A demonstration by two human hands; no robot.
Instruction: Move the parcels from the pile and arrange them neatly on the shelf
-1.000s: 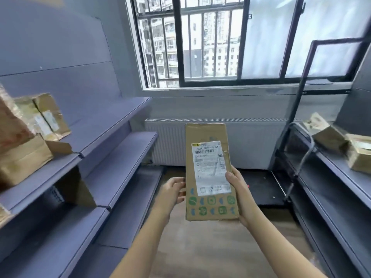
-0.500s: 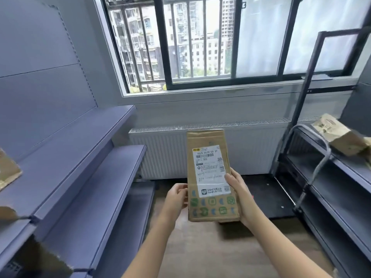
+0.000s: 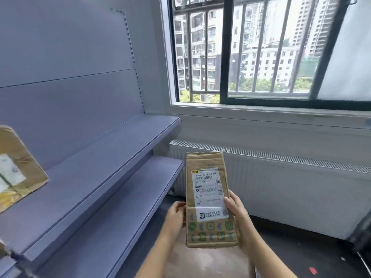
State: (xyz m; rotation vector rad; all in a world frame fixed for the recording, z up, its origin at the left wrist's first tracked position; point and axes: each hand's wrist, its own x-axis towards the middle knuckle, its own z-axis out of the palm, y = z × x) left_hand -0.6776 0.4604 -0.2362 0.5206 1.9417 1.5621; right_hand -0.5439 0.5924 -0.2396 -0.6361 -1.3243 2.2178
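Note:
A flat brown cardboard parcel (image 3: 206, 189) with a white shipping label and green icons along its bottom stands upright in front of me. My left hand (image 3: 175, 216) holds its left edge. My right hand (image 3: 236, 215) grips its right edge, thumb over the label. The purple shelf (image 3: 112, 149) runs along my left, its upper board bare at the window end. Another brown parcel (image 3: 20, 173) with a label leans on that board at the far left edge of view.
A lower purple shelf board (image 3: 140, 189) sits under the upper one. A white radiator (image 3: 291, 177) runs below the barred window (image 3: 241, 57). Part of a dark metal frame (image 3: 361, 235) shows at the lower right. Wooden floor lies beneath my arms.
The view has turned left and closer to the shelf and window; the right-hand rack with its parcels has left the frame. Both hands keep the same hold on the parcel.

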